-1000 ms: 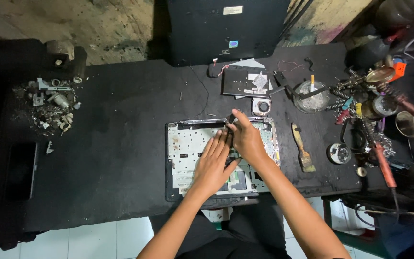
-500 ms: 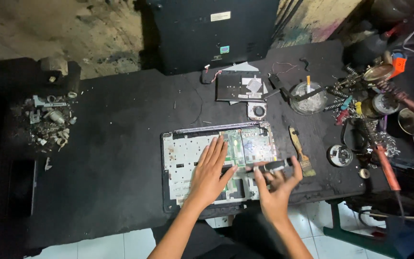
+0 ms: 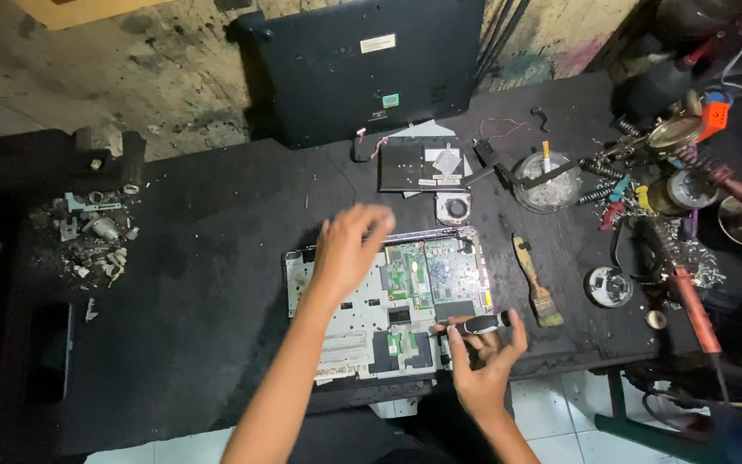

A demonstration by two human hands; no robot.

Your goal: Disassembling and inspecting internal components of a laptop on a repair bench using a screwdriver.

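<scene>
While the left hand (image 3: 349, 249) hovers flat, grip open, over the opened laptop (image 3: 388, 301) mid counter (image 3: 208, 283), the right hand (image 3: 484, 361) at 5 o'clock has its grip closed on a black screwdriver (image 3: 474, 325), tip toward the board, prob. for screws. Brush (image 3: 536, 283) lies at 3 o'clock.

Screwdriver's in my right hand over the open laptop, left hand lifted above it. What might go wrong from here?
Three risks, all judgements:
1. The screwdriver lies close to the exposed green circuit board; a slip could scratch it.
2. The left hand is blurred, hovering over the opened laptop chassis, so it may bump small parts.
3. The chassis sits near the table's front edge, with the right hand beyond that edge; loosened parts could drop to the floor.
</scene>
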